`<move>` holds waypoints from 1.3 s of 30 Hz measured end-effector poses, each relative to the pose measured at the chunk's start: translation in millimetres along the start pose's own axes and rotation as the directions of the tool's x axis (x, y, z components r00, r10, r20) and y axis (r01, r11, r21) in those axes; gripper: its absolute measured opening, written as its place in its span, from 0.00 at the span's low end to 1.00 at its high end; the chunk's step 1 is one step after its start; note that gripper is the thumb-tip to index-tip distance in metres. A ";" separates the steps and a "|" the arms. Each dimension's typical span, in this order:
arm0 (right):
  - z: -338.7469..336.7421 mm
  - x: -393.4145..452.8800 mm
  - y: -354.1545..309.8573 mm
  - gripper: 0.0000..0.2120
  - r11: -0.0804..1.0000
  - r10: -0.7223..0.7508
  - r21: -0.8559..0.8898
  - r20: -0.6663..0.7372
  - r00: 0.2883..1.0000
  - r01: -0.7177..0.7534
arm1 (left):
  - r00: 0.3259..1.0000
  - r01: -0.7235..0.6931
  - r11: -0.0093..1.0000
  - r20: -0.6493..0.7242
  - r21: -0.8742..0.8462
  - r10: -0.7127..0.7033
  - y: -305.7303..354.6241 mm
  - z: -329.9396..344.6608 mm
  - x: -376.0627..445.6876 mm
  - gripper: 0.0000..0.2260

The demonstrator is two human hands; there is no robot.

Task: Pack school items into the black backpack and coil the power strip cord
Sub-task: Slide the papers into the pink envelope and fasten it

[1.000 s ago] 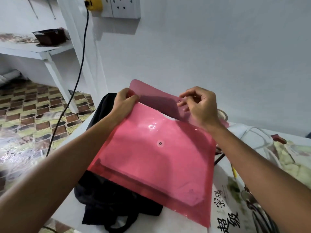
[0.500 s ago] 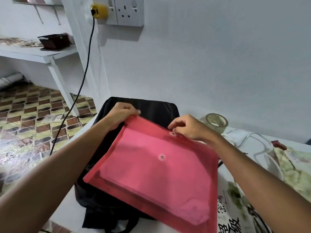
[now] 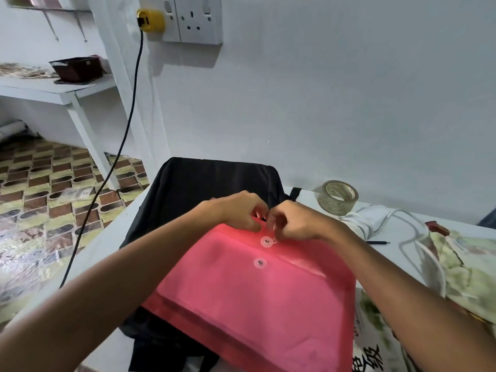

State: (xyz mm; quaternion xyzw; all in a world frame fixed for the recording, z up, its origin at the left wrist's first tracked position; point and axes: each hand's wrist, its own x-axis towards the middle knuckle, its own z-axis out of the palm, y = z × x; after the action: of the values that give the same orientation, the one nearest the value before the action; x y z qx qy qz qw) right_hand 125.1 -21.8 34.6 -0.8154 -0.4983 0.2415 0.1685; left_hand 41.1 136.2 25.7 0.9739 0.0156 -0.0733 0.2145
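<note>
Head view, hands [image 3: 264, 220] pinching pink folder [image 3: 257, 296] flap

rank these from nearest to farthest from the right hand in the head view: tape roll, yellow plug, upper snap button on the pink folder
From the right hand:
1. Upper snap button, on the pink folder just below the fingers.
2. Tape roll, on the table to the right.
3. Yellow plug, high on the wall, upper left.
</note>
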 end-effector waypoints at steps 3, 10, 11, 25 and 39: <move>1.9 -2.6 5.9 0.13 1.000 0.030 -0.001 0.047 0.998 -0.030 | 0.999 0.039 0.999 0.029 0.021 -0.039 0.4 2.4 9.1 0.16; 19.1 -12.6 11.2 0.09 0.998 0.031 -0.054 0.011 0.999 -0.030 | 0.996 0.087 0.996 0.013 0.028 -0.087 2.0 9.7 18.7 0.16; 22.1 -12.6 11.9 0.08 0.997 0.031 -0.070 0.006 1.000 -0.030 | 0.996 0.088 0.996 0.001 0.031 -0.088 1.1 10.1 19.7 0.15; 22.6 -8.1 -2.2 0.04 0.967 -0.068 -0.252 -0.151 0.986 0.028 | 0.936 0.272 0.961 -0.216 -0.050 -0.276 -16.5 1.1 8.1 0.11; 16.7 -10.0 3.6 0.16 0.960 -0.198 -0.260 -0.364 0.910 0.105 | 0.923 0.385 0.909 0.045 -0.160 -0.383 -31.1 -49.1 0.5 0.05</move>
State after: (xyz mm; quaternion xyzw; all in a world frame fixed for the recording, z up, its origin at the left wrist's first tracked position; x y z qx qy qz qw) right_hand 114.5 -31.8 21.2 -0.8196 -0.5425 0.0013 0.1842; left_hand 46.3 185.0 56.8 0.9300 0.2113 -0.1185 0.2763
